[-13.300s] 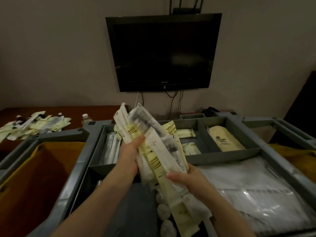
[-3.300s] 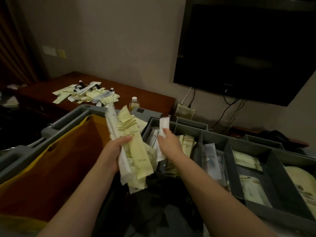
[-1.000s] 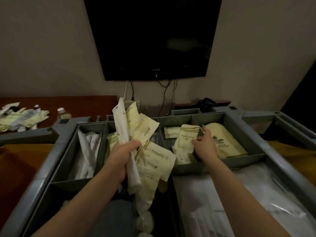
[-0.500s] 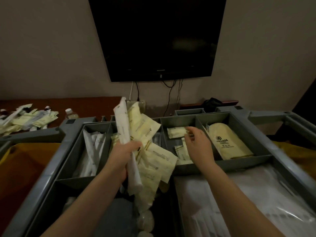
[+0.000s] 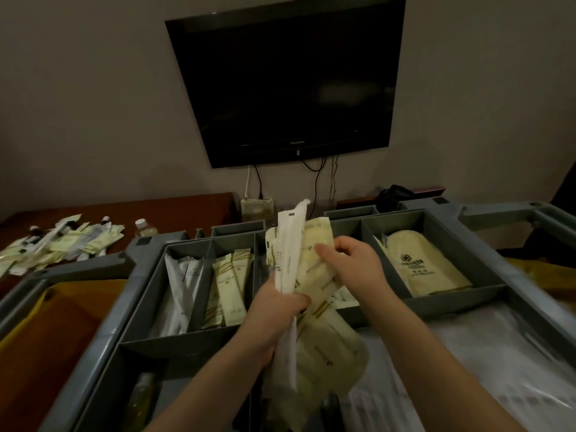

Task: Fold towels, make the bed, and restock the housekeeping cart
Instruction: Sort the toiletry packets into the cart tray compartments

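Fingers (image 5: 300, 300) of the left hand (image 5: 276, 313) curl tight round the middle of a bundle of packets (image 5: 324, 347), with one long white packet (image 5: 290, 244) upright at its front and pale yellow ones fanned behind. Just right of it, the right hand (image 5: 353, 266) pinches the upper part of a yellow packet in that bundle between thumb and fingers. Both hands hang over the grey tray (image 5: 131, 291) of the housekeeping cart (image 5: 486, 212). Left of the left hand, one compartment holds white packets (image 5: 180, 282) and the next holds yellow sachets (image 5: 232, 286). Right of the right hand lies a cream pouch (image 5: 420, 266) with a dark logo. Far left, loose sachets (image 5: 56, 244) and a small bottle (image 5: 144, 228) sit on the brown counter (image 5: 174, 210). Beyond the hands, a dark television (image 5: 290, 85) hangs on the wall.
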{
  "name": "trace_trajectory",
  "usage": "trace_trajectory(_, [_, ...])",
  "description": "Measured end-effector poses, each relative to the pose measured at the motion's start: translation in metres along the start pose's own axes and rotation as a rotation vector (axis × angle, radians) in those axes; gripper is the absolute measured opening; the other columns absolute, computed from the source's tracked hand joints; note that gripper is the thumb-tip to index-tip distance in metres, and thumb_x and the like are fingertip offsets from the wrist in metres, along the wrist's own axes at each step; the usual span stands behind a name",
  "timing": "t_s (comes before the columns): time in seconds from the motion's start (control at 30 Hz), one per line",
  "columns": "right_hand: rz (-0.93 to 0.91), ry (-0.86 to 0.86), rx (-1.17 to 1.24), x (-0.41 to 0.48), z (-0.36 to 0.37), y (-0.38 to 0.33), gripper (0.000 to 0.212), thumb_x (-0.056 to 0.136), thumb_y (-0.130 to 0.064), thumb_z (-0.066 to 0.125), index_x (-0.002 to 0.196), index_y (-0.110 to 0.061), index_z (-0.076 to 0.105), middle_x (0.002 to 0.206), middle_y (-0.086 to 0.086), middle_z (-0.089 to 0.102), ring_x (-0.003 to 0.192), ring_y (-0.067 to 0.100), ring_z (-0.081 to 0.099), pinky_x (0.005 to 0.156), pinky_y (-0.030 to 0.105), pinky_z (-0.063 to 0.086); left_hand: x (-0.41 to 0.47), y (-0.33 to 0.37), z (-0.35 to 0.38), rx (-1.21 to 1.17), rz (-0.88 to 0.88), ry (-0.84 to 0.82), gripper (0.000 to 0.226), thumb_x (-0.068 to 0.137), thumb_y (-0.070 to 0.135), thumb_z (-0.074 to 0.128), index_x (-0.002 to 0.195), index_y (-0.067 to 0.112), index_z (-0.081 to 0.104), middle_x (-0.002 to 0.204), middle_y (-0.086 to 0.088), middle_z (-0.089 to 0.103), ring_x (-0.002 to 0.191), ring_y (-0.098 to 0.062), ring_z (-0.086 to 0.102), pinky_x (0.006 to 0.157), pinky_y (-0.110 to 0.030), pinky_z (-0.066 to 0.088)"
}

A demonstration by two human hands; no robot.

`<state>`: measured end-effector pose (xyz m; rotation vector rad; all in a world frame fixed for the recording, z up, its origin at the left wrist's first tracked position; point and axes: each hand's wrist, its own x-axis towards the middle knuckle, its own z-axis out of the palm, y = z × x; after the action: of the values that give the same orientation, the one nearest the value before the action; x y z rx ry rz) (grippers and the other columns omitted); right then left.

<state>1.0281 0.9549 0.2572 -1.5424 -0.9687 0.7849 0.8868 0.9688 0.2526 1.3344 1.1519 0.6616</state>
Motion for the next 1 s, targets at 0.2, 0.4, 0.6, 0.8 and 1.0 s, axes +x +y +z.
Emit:
trace_trajectory(0.2, [0.025,0.202,0.163,0.015,-0.005,0.016,0.020,0.094,-0.019,0.057,0.077,-0.009,0.054,0.084,0.010,0.062,0.079,0.023,0.061,0.071,0.036,0.054,0.000,0.001,0.000,-0.051,-0.041,-0.007,0.038,0.083,-0.001,0.062,0.118,0.010,0.053,0.087,-0.005,0.062,0.080,-0.015,0.061,0.051,-0.017,0.051])
trace_trajectory(0.4, [0.121,0.372,0.290,0.030,-0.026,0.036,0.011,0.094,-0.011,0.053,0.087,-0.004,0.053,0.092,0.014,0.058,0.082,0.018,0.060,0.075,0.030,0.055,0.004,-0.003,-0.026,-0.196,-0.173,0.061,0.030,0.082,0.005,0.066,0.111,0.002,0.057,0.095,-0.021,0.067,0.084,-0.033,0.067,0.063,-0.039,0.057])
trace_trajectory(0.6, [0.157,0.348,-0.210,0.032,-0.029,0.056,0.040,0.093,-0.014,0.055,0.129,-0.016,0.039,0.124,0.011,0.056,0.102,0.024,0.059,0.086,0.040,0.052,0.013,-0.006,-0.046,-0.256,-0.184,0.148,0.031,0.083,0.006,0.065,0.113,0.002,0.057,0.099,-0.022,0.067,0.085,-0.034,0.066,0.063,-0.039,0.055])
trace_trajectory(0.8, [-0.056,0.394,-0.580,0.025,-0.025,0.051,0.056,0.093,-0.025,0.056,0.142,-0.015,0.031,0.143,0.009,0.034,0.127,0.024,0.039,0.099,0.035,0.040,0.018,-0.008,-0.048,-0.269,-0.198,0.148,0.034,0.083,0.006,0.065,0.116,0.002,0.056,0.101,-0.022,0.066,0.088,-0.034,0.065,0.064,-0.039,0.054])
trace_trajectory(1.0, [0.066,-0.183,-0.062,0.011,0.002,0.019,0.010,0.096,-0.037,0.049,0.097,-0.030,0.056,0.103,0.000,0.064,0.090,0.013,0.062,0.069,0.023,0.050,0.022,-0.008,-0.037,-0.319,-0.163,0.141,0.030,0.083,0.004,0.065,0.112,0.005,0.057,0.103,-0.022,0.065,0.092,-0.035,0.065,0.074,-0.043,0.057])
